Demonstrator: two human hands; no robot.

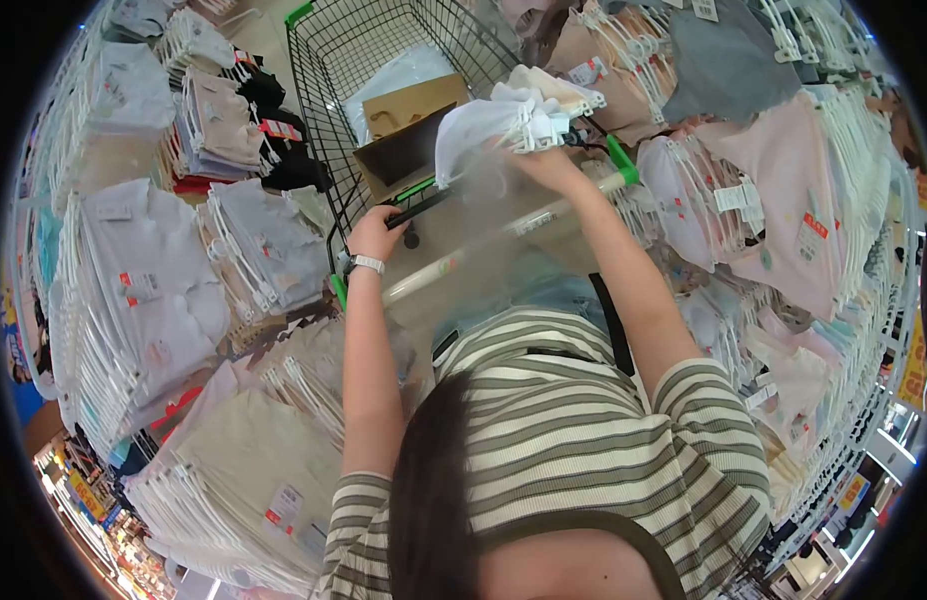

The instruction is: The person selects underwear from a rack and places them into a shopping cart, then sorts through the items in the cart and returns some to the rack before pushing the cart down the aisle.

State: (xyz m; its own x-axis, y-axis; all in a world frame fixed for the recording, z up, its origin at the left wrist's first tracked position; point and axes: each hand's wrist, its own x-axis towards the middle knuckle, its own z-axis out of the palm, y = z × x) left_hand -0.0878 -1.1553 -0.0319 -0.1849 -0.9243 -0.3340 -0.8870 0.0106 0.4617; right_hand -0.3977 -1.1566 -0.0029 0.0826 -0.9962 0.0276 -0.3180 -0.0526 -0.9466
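Observation:
My left hand, with a pale wristwatch, is closed around a dark elongated object at the near side of the shopping cart. Whether that object is part of the cart or a separate thing, I cannot tell. Over the cart's right side, my right hand is closed on a bunch of white garments on hangers. The hangers' white tops and a small tag lie by its fingers, which are partly hidden. A pale handlebar crosses between my arms and my body.
An open cardboard box and a white plastic bag are inside the cart. Racks of hanging garments crowd both sides, with pale ones at left and pink ones at right. A grey garment hangs at upper right.

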